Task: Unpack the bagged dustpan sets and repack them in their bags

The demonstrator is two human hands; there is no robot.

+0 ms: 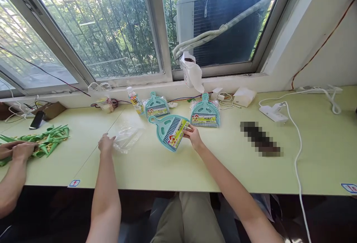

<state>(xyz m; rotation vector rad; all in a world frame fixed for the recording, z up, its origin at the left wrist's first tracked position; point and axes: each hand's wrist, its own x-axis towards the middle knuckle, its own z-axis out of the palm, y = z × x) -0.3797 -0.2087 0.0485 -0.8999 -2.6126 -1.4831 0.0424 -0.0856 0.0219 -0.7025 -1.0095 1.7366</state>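
My right hand (192, 136) grips the right edge of a mint-green dustpan-and-brush set (164, 129), with fingers and thumb at its yellow printed label. The set is tilted above the table, its handle pointing to the upper left. My left hand (106, 143) is closed at the left edge of a clear plastic bag (127, 137), which spreads crumpled across the table. Two similar dustpan sets stand farther back: one (205, 112) behind my right hand, another (156, 105) left of it. Clear wrapping shows around both.
A bottle (135, 101) stands by the rear dustpan set. At left, a co-worker's hands (21, 150) touch green cone-shaped pieces (52, 138). A white power strip (273, 113) with a trailing cord lies right, near a pixelated dark patch. The table (178, 176) ends before my lap.
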